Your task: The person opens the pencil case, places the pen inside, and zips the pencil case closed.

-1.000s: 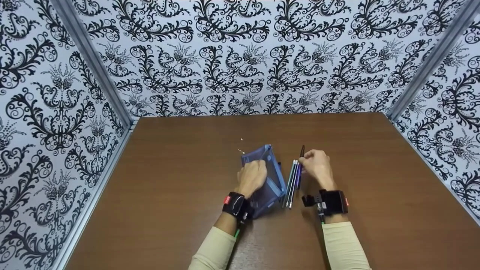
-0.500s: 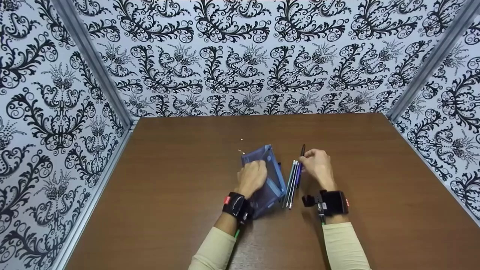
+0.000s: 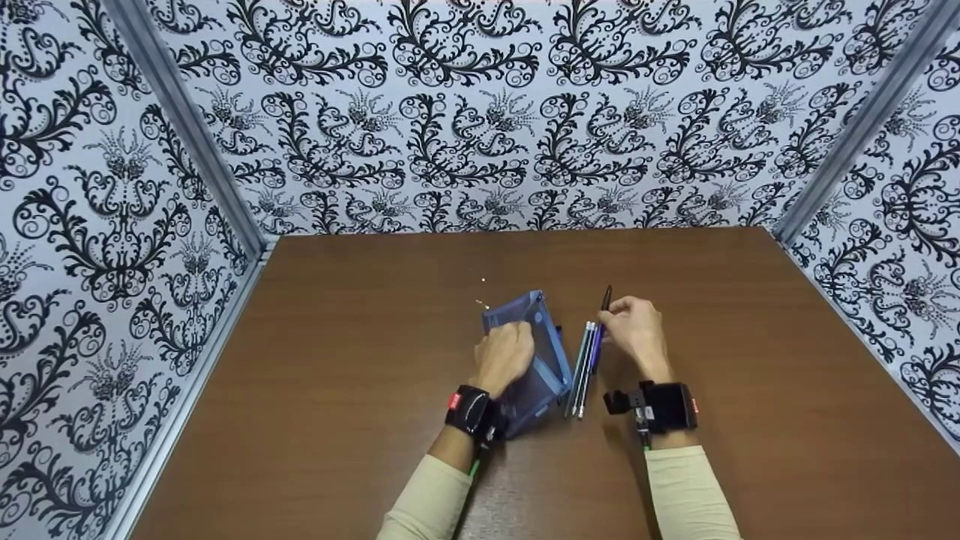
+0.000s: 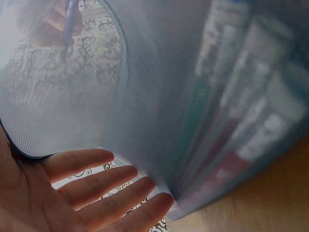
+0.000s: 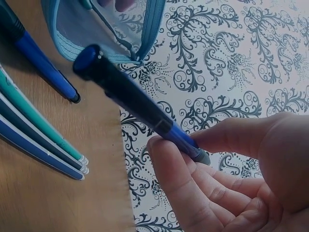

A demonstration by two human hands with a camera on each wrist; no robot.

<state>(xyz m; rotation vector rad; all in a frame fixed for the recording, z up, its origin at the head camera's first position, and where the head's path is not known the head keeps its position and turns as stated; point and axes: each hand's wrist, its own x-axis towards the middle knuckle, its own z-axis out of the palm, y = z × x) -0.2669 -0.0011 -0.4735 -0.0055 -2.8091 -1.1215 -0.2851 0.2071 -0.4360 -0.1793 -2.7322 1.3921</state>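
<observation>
My left hand grips the edge of a blue mesh pencil case, which stands tilted with its zipped mouth facing right. In the left wrist view its fingers lie along the case's edge and the thumb is hidden. Blurred teal and red sticks with pale ends show through the mesh. My right hand pinches a blue pen with black ends between thumb and fingers, to the right of the case. Between case and hand, several slim pencils lie side by side on the table.
Another blue and black pen lies on the wooden table beside the case's mouth. A small zip pull sticks out at the case's far left corner. Patterned walls enclose the table at the back and sides.
The pen in my right hand has tilted slightly, its black top shifting a little to the right. My left hand and the pencil case have stayed almost still.
</observation>
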